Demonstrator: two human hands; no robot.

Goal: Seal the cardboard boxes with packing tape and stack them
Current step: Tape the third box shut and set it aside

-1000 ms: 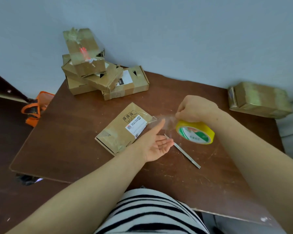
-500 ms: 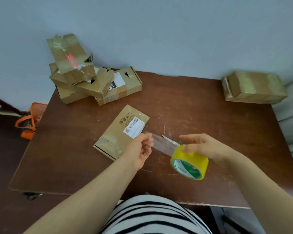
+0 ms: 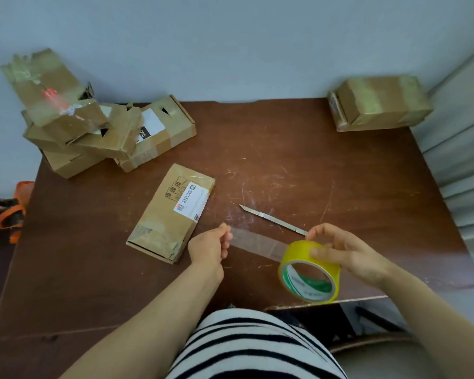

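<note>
Tape strip (image 3: 257, 243) longer than 0.5 s ago; yellow roll of clear packing tape (image 3: 309, 272) carried right, over near edge of brown wooden table (image 3: 312, 160). Free end pinched by left hand (image 3: 211, 247); fingers of right hand (image 3: 348, 255) curl round roll. Film light, floppy, sticky: judged best kept taut, gripped at ends.

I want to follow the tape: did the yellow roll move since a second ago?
Yes. The tape roll came nearer the person, from over the blade to past its near end, held by the right hand.
</note>
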